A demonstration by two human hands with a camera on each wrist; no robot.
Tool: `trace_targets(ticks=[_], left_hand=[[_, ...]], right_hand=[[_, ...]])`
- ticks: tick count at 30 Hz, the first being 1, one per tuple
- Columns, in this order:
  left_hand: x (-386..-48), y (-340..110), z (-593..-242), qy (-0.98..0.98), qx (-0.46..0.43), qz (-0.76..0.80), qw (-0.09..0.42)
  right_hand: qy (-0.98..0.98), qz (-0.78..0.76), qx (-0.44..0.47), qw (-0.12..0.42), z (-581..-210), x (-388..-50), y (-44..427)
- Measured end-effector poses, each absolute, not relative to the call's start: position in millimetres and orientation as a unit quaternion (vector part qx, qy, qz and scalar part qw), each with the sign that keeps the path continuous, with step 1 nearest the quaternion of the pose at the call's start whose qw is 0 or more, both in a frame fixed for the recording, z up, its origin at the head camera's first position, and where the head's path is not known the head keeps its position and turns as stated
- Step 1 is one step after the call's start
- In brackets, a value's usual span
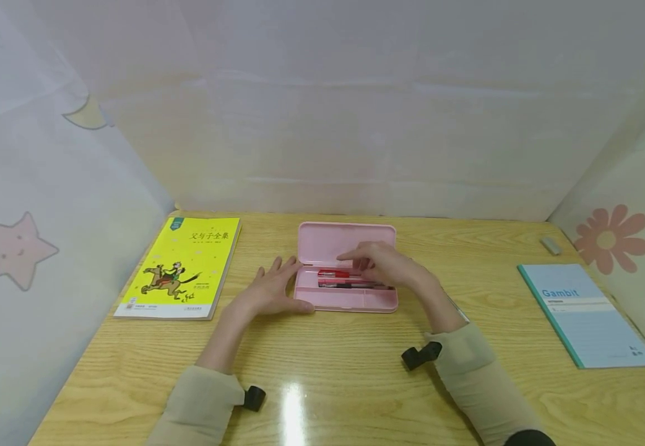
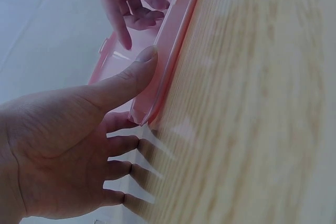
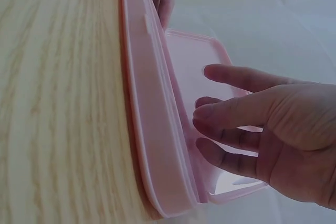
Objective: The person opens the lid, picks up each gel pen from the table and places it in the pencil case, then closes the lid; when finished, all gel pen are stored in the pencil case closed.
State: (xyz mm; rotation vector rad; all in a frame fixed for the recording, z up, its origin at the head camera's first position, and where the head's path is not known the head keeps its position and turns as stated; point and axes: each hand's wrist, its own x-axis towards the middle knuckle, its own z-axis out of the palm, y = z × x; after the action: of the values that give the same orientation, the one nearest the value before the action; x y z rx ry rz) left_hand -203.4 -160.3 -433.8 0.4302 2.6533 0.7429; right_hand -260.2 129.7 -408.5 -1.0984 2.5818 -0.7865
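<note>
A pink pencil case (image 1: 329,300) lies with its lid (image 1: 322,243) raised at the middle of the table. Inside are a red pen (image 1: 329,273) and a dark-capped pen (image 1: 330,284). My left hand (image 1: 271,292) rests at the case's left end, thumb on the front edge and fingers spread behind; in the left wrist view the thumb (image 2: 137,74) lies against the wall. Over the right part of the case is my right hand (image 1: 385,263), its fingers bent loosely above the pens. In the right wrist view that hand (image 3: 283,129) shows no object between its fingers.
A yellow book (image 1: 183,266) lies on the left of the wooden table (image 1: 322,365). On the right are a light blue notebook (image 1: 592,316) and a small grey eraser-like block (image 1: 551,246). Patterned cloth (image 1: 322,136) stands around the back and sides.
</note>
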Motion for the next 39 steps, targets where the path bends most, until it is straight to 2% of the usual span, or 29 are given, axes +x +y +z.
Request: trace_targets(ticks=[6, 17, 24, 39], left_hand=[[-203.0, -159.8, -433.9, 0.936, 0.155, 0.264, 0.173], [-203.3, -159.6, -433.3, 0.935, 0.155, 0.268, 0.172], [-204.0, -160.6, -433.7, 0.935, 0.154, 0.268, 0.173], [-203.3, -159.6, -433.8, 0.936, 0.151, 0.265, 0.175]], right_hand=[[0.876, -0.316, -0.341, 0.126, -402.9, -260.5, 144.1], [0.876, -0.382, -0.285, 0.081, -387.2, -256.7, 197.5], [0.887, -0.385, -0.246, 0.066, -390.0, -251.9, 232.1], [0.89, -0.362, -0.258, 0.1, -402.9, -239.0, 278.0]])
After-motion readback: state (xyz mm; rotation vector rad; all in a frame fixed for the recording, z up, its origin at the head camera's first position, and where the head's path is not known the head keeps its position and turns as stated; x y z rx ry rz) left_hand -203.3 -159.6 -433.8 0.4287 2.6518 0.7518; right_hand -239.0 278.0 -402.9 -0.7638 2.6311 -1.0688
